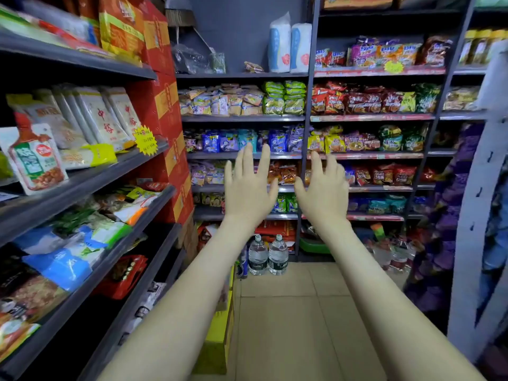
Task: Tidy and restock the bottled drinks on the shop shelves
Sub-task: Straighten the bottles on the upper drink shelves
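We hold both arms straight out ahead of us. Our left hand (248,188) and our right hand (324,191) hang side by side near the middle of the view. Their backs are toward us and their fingers are straight and spread wide, gripping nothing and touching nothing. A narrow gap parts the two thumbs.

The bottled drinks stand at 6 o'clock from the hands, on the tiled floor (277,312) at the foot of the back shelves (242,118), and they show between our forearms. We count two, the left bottle (257,257) and the right bottle (278,257). They are upright and just beside each other; whether they touch we cannot tell. Each is large, of clear ribbed plastic and full of water, with a pale cap, rounded shoulders and a dark label band low round the body.

At 4 o'clock from the hands, smaller clear bottles (390,253) with red labels stand low down, too blurred to count.

At 12 o'clock, two white-and-blue packs (279,45) stand upright on the top board. We count two yellow starburst tags: one (145,141) at 9 o'clock on the left shelving (82,185), and one (393,66) at 1 o'clock. A stack of red cartons (165,105) rises at 10 o'clock.
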Demonstrator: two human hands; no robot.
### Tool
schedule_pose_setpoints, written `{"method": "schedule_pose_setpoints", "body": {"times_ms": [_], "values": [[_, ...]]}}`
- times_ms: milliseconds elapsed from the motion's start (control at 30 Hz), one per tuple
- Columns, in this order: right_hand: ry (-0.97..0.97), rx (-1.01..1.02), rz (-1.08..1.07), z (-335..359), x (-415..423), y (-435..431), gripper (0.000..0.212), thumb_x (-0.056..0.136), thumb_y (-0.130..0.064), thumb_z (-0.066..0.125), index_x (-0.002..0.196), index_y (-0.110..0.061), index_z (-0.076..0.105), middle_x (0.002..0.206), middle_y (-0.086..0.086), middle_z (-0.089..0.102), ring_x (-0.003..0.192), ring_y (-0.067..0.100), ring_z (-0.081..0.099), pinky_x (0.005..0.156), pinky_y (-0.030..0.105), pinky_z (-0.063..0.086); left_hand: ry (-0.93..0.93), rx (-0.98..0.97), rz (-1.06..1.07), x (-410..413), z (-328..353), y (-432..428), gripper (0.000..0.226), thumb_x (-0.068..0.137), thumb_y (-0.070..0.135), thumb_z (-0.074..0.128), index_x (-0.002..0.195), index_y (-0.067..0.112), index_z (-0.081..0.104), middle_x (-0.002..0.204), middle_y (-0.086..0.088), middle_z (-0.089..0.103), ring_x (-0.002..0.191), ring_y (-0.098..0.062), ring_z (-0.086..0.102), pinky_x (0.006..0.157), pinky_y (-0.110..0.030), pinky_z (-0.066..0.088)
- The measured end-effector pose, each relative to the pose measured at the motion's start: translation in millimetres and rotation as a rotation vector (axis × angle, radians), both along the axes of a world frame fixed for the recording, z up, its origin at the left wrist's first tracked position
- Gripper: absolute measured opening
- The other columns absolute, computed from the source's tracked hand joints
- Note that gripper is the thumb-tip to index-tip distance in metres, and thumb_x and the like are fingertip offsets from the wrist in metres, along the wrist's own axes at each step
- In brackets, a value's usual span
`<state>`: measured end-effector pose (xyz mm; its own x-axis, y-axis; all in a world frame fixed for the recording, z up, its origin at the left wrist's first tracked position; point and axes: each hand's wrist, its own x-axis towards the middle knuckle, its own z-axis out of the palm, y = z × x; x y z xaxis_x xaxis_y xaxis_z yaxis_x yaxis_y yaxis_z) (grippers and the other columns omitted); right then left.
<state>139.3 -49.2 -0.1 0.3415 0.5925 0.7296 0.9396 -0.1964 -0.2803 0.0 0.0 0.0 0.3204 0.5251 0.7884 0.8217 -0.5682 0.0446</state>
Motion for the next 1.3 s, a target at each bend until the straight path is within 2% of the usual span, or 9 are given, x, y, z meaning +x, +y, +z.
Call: {"method": "schedule_pose_setpoints", "body": {"times_ms": [100, 267, 433, 567, 700, 800, 967, 1167, 1300], "values": [[0.071, -0.068, 0.025, -27, 12, 32, 0.058, 0.096, -0.033, 0.05, 0.147, -0.011, 0.033, 0.147, 0.015, 0.036, 0.129, 0.033, 0.037, 0.096, 0.046, 0.041, 0.053, -0.11, -0.06, 15, -27, 28, 0.061, 0.096, 0.037, 0.046, 0.149, 0.011, 0.03, 0.149, -0.02, 0.034, 0.136, -0.034, 0.035, 0.111, -0.046, 0.027], [0.213, -0.176, 0.07, -74, 40, 119, 0.059, 0.096, -0.031, 0.052, 0.148, -0.013, 0.03, 0.144, 0.014, 0.036, 0.128, 0.032, 0.037, 0.094, 0.045, 0.044, 0.102, -0.216, -0.13, 43, -71, 117, 0.057, 0.098, 0.037, 0.045, 0.145, 0.008, 0.034, 0.14, -0.017, 0.043, 0.125, -0.031, 0.044, 0.092, -0.04, 0.043], [0.33, -0.264, 0.033, -110, 93, 234, 0.04, 0.093, -0.013, 0.05, 0.131, -0.002, 0.042, 0.129, 0.018, 0.044, 0.118, 0.035, 0.043, 0.083, 0.043, 0.044, 0.138, -0.245, -0.244, 84, -102, 236, 0.047, 0.097, 0.02, 0.046, 0.142, 0.008, 0.04, 0.132, -0.011, 0.049, 0.113, -0.028, 0.052, 0.076, -0.034, 0.048], [0.406, -0.352, -0.073, -122, 153, 316, 0.035, 0.094, -0.01, 0.047, 0.128, -0.001, 0.043, 0.131, 0.018, 0.043, 0.118, 0.036, 0.042, 0.082, 0.044, 0.045, 0.206, -0.32, -0.325, 138, -105, 340, 0.048, 0.098, 0.022, 0.044, 0.144, 0.011, 0.037, 0.137, -0.009, 0.046, 0.119, -0.026, 0.049, 0.081, -0.034, 0.047], [0.432, -0.348, -0.24, -134, 234, 353, 0.039, 0.094, -0.016, 0.052, 0.13, -0.002, 0.042, 0.13, 0.017, 0.044, 0.12, 0.035, 0.042, 0.082, 0.043, 0.047, 0.297, -0.406, -0.474, 239, -110, 412, 0.051, 0.099, 0.028, 0.043, 0.146, 0.012, 0.032, 0.14, -0.009, 0.043, 0.124, -0.028, 0.045, 0.088, -0.037, 0.045], [0.449, -0.352, -0.402, -150, 306, 357, 0.041, 0.092, -0.018, 0.055, 0.127, -0.002, 0.043, 0.127, 0.017, 0.045, 0.12, 0.037, 0.043, 0.082, 0.043, 0.044, 0.37, -0.452, -0.624, 331, -127, 430, 0.051, 0.1, 0.031, 0.041, 0.146, 0.012, 0.031, 0.137, -0.009, 0.042, 0.12, -0.029, 0.047, 0.083, -0.038, 0.045], [0.57, -0.38, -0.638, -186, 434, 362, 0.034, 0.091, -0.017, 0.052, 0.119, 0.001, 0.046, 0.127, 0.021, 0.043, 0.122, 0.038, 0.041, 0.091, 0.046, 0.041, 0.398, -0.444, -0.886, 471, -162, 442, 0.037, 0.1, 0.026, 0.042, 0.134, 0.013, 0.049, 0.128, -0.006, 0.054, 0.114, -0.025, 0.054, 0.077, -0.037, 0.048], [0.579, -0.291, -0.726, -201, 589, 387, 0.042, 0.088, -0.02, 0.057, 0.125, -0.003, 0.044, 0.128, 0.02, 0.043, 0.12, 0.039, 0.041, 0.088, 0.049, 0.045, 0.496, -0.368, -1.015, 652, -171, 487, 0.045, 0.1, 0.031, 0.04, 0.143, 0.016, 0.039, 0.136, -0.004, 0.048, 0.12, -0.022, 0.049, 0.068, -0.029, 0.043], [0.496, -0.354, -0.772, -196, 685, 400, 0.045, 0.088, -0.02, 0.056, 0.129, -0.006, 0.042, 0.127, 0.016, 0.041, 0.118, 0.037, 0.042, 0.081, 0.047, 0.047, 0.513, -0.336, -1.079, 768, -164, 505, 0.049, 0.098, 0.033, 0.043, 0.144, 0.017, 0.038, 0.136, -0.005, 0.047, 0.12, -0.023, 0.049, 0.072, -0.031, 0.043]]}}
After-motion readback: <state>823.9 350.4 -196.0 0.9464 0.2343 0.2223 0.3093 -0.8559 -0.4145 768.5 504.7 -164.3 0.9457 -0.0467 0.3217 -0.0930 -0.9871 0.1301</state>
